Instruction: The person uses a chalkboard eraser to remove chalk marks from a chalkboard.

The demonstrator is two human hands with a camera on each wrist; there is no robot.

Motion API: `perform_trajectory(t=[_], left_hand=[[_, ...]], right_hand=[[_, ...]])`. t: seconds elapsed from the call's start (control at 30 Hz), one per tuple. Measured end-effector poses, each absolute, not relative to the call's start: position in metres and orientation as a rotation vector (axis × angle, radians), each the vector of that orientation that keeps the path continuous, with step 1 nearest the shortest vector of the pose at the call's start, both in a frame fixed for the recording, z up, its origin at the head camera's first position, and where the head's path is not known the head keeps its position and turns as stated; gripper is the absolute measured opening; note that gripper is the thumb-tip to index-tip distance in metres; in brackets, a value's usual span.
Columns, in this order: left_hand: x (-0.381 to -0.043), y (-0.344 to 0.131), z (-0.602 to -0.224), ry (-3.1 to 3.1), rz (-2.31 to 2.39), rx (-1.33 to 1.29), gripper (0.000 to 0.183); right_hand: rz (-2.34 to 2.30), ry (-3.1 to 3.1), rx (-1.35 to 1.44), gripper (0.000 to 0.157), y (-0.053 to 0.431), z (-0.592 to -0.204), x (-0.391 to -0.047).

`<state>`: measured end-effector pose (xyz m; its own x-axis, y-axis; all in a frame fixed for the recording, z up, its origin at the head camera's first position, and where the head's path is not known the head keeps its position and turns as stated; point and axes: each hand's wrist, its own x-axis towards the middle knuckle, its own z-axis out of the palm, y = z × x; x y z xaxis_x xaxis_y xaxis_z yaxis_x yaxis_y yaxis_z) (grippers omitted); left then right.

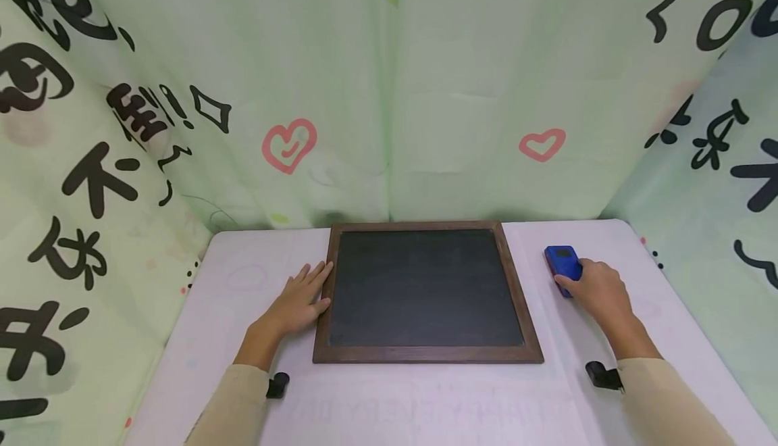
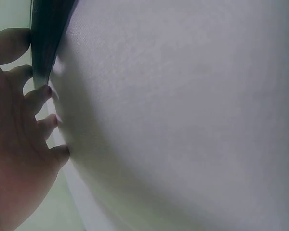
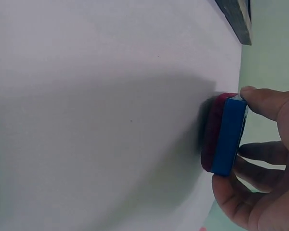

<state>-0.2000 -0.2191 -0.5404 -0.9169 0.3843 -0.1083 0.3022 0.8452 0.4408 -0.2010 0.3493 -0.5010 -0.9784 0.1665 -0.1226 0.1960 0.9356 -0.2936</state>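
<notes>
A small blackboard (image 1: 425,287) with a brown wooden frame lies on the white table, its dark surface bare of marks. My left hand (image 1: 298,304) touches the frame's left side with straight, spread fingers; the left wrist view shows the fingertips by the frame edge (image 2: 48,38). To the right of the board, my right hand (image 1: 598,287) grips a blue blackboard eraser (image 1: 564,267) between thumb and fingers. In the right wrist view the eraser (image 3: 226,134) shows a dark red felt pad facing the tabletop.
The white table (image 1: 413,405) carries the board and eraser. Pale green curtains (image 1: 450,94) with black lettering and red hearts hang behind and at both sides. A black wrist device (image 1: 602,375) sits at the right cuff, another (image 1: 277,385) at the left.
</notes>
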Motion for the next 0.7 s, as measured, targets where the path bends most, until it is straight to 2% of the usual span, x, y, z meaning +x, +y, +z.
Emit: perform_trajectory(t=[0.47,0.7], left_hand=[[-0.202,-0.22,-0.544,2.851,0.678,0.521,0.077],[-0.208,-0.216,-0.52,3.007,0.75,0.428,0.078]], right_hand=[[-0.52,3.069,0.318,0.076,0.344,-0.508,-0.194],[-0.539,3.32,0.141,0.056,0.322,-0.482,-0.192]])
